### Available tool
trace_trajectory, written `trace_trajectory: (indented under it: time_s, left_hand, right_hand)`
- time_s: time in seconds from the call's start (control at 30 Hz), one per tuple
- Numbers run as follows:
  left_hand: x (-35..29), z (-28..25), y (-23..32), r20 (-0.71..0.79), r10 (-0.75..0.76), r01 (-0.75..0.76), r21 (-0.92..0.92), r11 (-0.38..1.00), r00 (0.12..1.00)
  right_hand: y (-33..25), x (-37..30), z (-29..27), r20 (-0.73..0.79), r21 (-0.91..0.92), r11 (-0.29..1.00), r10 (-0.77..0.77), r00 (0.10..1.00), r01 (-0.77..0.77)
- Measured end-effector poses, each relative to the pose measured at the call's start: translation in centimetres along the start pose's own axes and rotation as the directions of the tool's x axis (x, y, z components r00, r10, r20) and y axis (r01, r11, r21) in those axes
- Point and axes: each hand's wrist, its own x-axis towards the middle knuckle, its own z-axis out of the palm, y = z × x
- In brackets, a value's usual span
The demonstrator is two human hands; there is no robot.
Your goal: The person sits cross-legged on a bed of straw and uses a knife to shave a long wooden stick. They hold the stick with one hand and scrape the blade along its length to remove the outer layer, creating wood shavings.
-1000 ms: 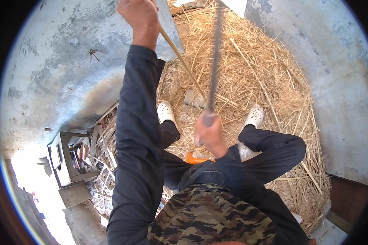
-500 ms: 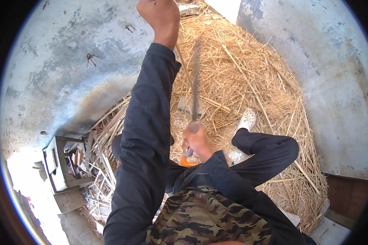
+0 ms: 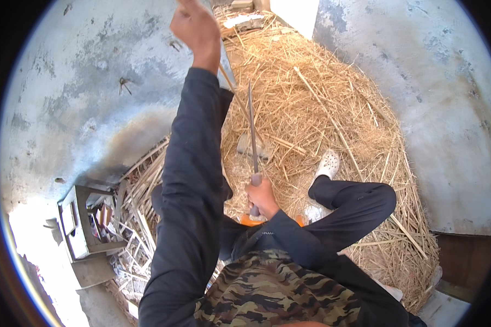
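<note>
My left hand is raised high at the upper left, its fingers closed around a thin cane stick. This stick slants down to the right from beneath the wrist. Low in front of my body, my right hand grips the grey-brown handle of a machete. The long narrow blade points away from me and passes close by the stick; whether they touch I cannot tell. A grey block lies in the straw beside the stick's lower end.
Straw covers the ground between two curving grey walls. A white clog is on my right foot. Split sticks and a worn box frame are at the left. Something orange lies under my right hand.
My left hand has shifted slightly left and down with the stick. The machete blade, blurred before, has tilted left and stands out sharply; my right hand is a little lower.
</note>
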Motion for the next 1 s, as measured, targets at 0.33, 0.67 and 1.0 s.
trace_trajectory:
  time_s: [0.33, 0.67, 1.0]
  left_hand:
    - [0.3, -0.7, 0.1, 0.039, -0.029, 0.031, -0.050, 0.998, 0.999]
    - [2.5, -3.4, -0.7, 0.102, -0.098, 0.113, -0.158, 0.981, 0.990]
    - [0.4, -1.9, 1.6, 0.163, -0.090, 0.128, -0.240, 0.962, 0.983]
  right_hand:
    - [-3.9, -0.3, 0.8, -0.039, 0.159, 0.953, -0.254, 0.966, 0.257]
    - [-7.7, -0.9, -0.4, 0.011, 0.250, 0.908, -0.351, 0.936, 0.338]
    - [-1.7, 2.7, -2.4, -0.018, 0.181, 0.972, -0.152, 0.988, 0.152]
